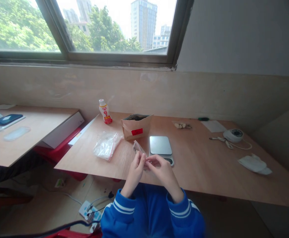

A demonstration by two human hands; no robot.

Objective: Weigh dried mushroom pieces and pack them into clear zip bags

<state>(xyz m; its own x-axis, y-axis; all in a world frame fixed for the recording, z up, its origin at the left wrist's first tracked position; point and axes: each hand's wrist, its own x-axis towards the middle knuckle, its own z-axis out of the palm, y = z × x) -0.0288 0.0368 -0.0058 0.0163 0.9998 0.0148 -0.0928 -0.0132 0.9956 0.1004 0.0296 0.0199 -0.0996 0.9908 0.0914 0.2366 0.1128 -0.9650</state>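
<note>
While both hands meet over the near edge of the table (204, 162), the left hand (136, 164) pinches a small bag (138, 146) with thumb and fingertips, and the right hand (161, 166) pinches it too. I cannot tell what is inside. If a pinch slips, the bag might tip and spill. Just past the right hand sits the scale (160, 145), and a knock from those fingers could push it. Clear plastic (106, 146) lies off to the left. Farther back, the pouch (136, 128) stands open, so a bump could tip it over. Behind that plastic stands a bottle (105, 112).
</note>
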